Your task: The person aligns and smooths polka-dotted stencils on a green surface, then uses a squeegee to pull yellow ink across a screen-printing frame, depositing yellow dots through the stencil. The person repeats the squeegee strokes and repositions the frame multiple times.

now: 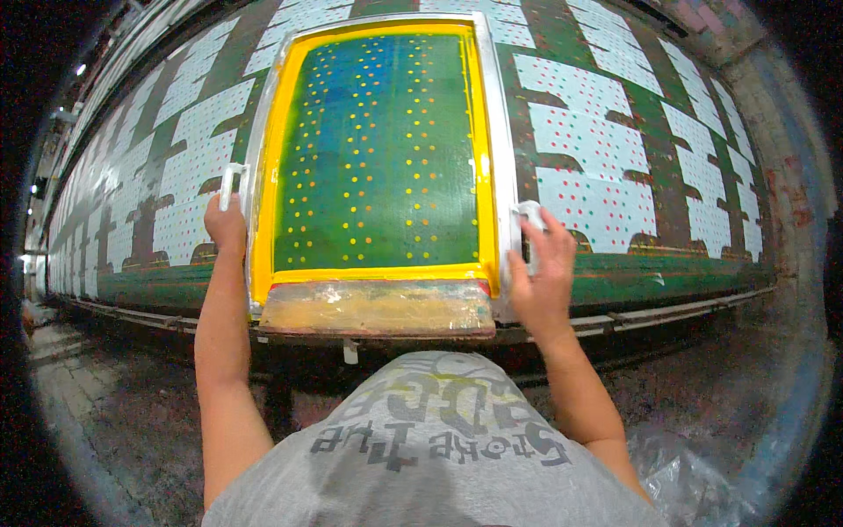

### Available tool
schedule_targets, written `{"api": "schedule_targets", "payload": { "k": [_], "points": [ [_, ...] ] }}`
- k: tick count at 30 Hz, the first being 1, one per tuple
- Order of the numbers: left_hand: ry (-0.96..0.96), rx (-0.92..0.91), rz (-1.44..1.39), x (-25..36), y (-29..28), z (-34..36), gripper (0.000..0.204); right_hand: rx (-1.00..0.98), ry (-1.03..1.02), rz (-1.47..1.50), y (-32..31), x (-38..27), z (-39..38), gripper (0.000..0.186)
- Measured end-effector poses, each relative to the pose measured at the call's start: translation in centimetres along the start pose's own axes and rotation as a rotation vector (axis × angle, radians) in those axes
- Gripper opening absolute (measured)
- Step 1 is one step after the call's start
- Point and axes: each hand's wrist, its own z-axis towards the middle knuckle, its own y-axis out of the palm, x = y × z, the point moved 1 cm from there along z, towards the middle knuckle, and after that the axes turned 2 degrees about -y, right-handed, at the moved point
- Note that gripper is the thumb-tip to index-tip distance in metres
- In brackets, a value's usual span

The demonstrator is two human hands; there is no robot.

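A screen-printing frame (pixel 378 149) lies on the long table, with a yellow border and a green-blue mesh dotted with yellow and orange spots. My left hand (pixel 226 220) is closed round a white handle (pixel 230 178) on the frame's left side. My right hand (pixel 542 259) is on the white handle (pixel 529 213) at the right side, fingers curled over it, slightly spread. A stained tan strip (pixel 376 312) runs along the frame's near end, just above my body.
Rows of pale cut pieces printed with coloured dots (pixel 588 158) lie on the dark green table (pixel 632 281) on both sides and beyond the frame. A metal rail (pixel 667 309) runs along its near edge. Crumpled clear plastic (pixel 694 483) lies low at the right.
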Motion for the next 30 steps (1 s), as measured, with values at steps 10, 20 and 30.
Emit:
{"api": "schedule_targets", "payload": {
  "k": [10,20,30],
  "points": [
    [-0.03,-0.06,-0.029,1.7,-1.0,-1.0,0.029,-0.16,0.703,0.572,0.2,2.8,1.5,0.045],
    [-0.137,-0.11,-0.235,-0.5,-0.1,0.5,0.03,-0.065,0.529,0.606,-3.3,1.8,2.2,0.035],
    [-0.239,-0.174,-0.448,14.2,0.6,-4.5,0.021,-0.099,0.494,0.354,-11.5,11.2,6.9,0.035]
  ]
}}
